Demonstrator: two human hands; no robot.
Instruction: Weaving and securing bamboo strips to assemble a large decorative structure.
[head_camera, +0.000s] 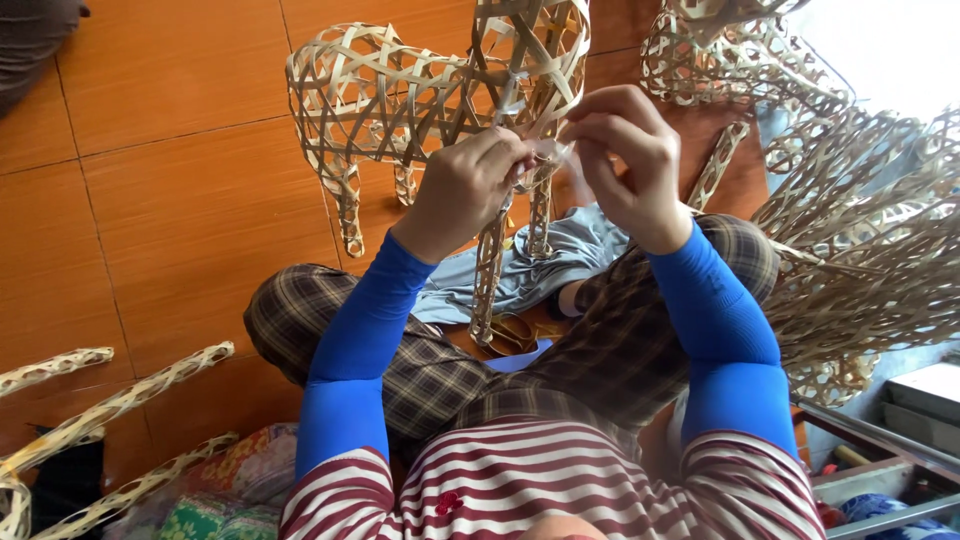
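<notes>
Head view, looking down past your lap. You sit cross-legged on an orange-brown tiled floor (190, 200), in checked trousers, blue sleeves and a striped shirt. Before you stands a woven bamboo animal figure (400, 95), an open lattice of pale strips, its body to the left, its neck and head rising at the top centre, and its front legs reaching down toward your lap. Your left hand (470, 185) is raised at the chest of the figure, fingers pressed together and pinching a thin pale strip (545, 150) that runs between both hands. Your right hand (625, 150) is just beside it, fingers curled and pinched on the same strip close to the lattice; the fingertips of the two hands nearly touch. A grey-blue cloth (545, 265) lies crumpled across your lap under the figure's front legs. A small coil of flat bamboo strip (510, 333) rests between your knees, below the cloth. To the right, a heap of further woven lattice pieces (860, 240) is piled together, near your right knee. At the lower left, several narrow woven tubes (110, 405) lie slanted, well apart from your hands.
</notes>
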